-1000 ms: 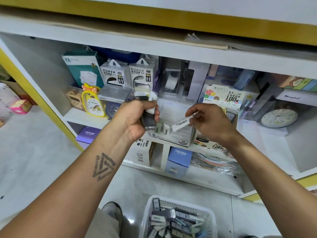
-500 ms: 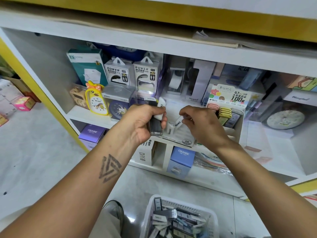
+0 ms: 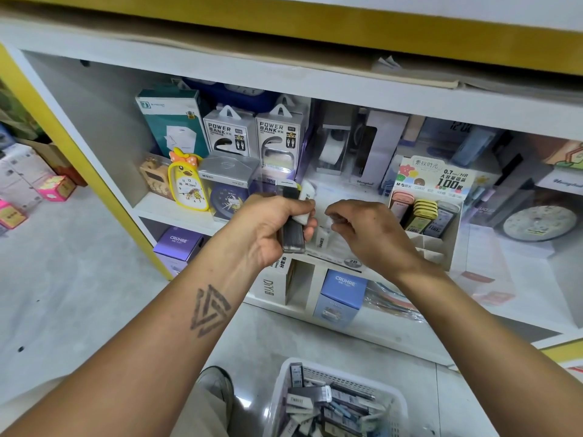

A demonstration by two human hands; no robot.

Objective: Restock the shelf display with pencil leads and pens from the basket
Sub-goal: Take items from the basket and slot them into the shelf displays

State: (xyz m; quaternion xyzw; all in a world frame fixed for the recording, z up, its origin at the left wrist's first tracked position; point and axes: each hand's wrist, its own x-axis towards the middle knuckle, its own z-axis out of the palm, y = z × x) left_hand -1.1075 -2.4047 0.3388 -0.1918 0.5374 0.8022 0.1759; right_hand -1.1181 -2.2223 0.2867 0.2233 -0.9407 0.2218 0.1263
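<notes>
1. The left hand (image 3: 277, 228) is curled round a small bunch of pencil lead cases (image 3: 294, 227), dark ones with a white one beside them, held upright just in front of the front edge of the middle shelf (image 3: 176, 212)
2. The right hand (image 3: 372, 231) has its fingertips drawn together low over the white display tray (image 3: 340, 247) at that shelf's front edge; it seems to be pinching a small case into a slot, but the case itself is hidden behind the fingers, so I cannot tell whether anything is in the pinch
3. To do this step well, I would seat each case upright against the ones already standing in the tray, label forward, and feed the next from the left hand's bunch one at a time rather than loosening the whole grip
4. The colourful lead display box (image 3: 432, 197) stands just beside the tray toward the shelf's right end; matching grades before slotting looks wise, since a 2B mark shows on the tray front
5. The basket (image 3: 284, 389) on the floor is cut off by the bottom edge; it holds many more cases, so much restocking remains
6. No pens can be made out for certain among the basket's contents
</notes>
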